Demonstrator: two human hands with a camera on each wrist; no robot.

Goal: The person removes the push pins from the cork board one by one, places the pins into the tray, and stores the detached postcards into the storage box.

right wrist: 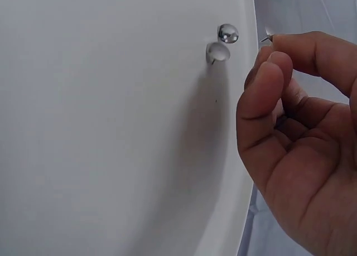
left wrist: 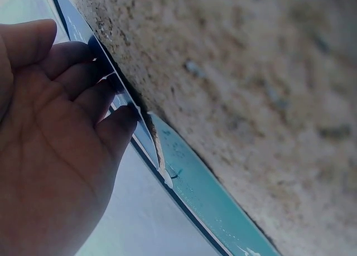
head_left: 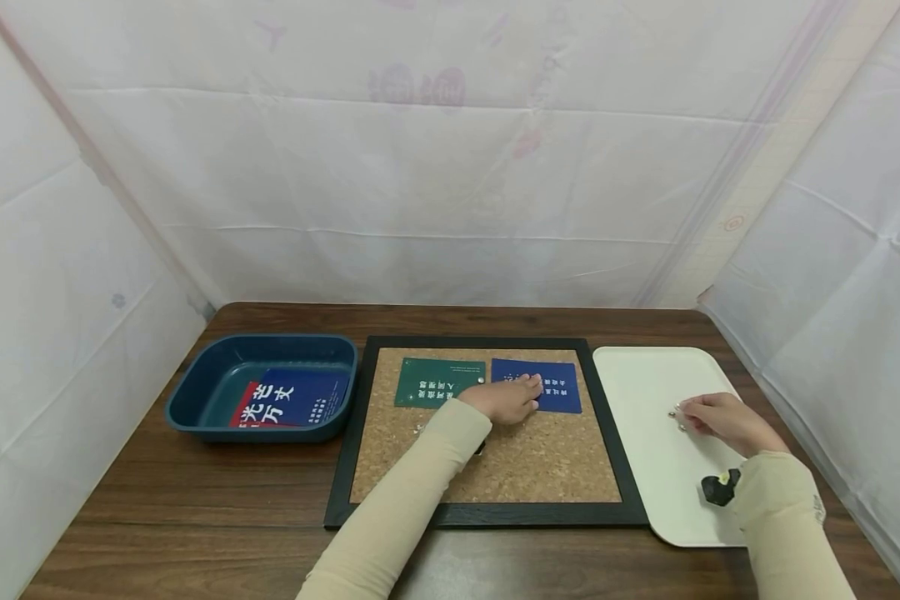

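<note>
Fingers point(head_left: 531, 385) of the left hand point(head_left: 506, 402) lay flat and straight, pressing the blue card point(head_left: 547, 385) onto the cork board point(head_left: 540, 467), right of the green card point(head_left: 435, 382). Over on the white tray point(head_left: 645, 375), the right hand point(head_left: 727, 423) pinched a thumbtack point(right wrist: 267, 35) between curled fingertips, two loose tacks point(right wrist: 221, 43) just beside.

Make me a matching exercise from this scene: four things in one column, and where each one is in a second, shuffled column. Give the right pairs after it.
Things
1. green card
2. red and blue card
3. silver pushpins
4. left hand

Places
A. on the white tray
B. in the blue bin
C. resting on the blue card
D. on the cork board, left of the blue card

Pairs: 1-D, 2-B, 3-A, 4-C
</note>
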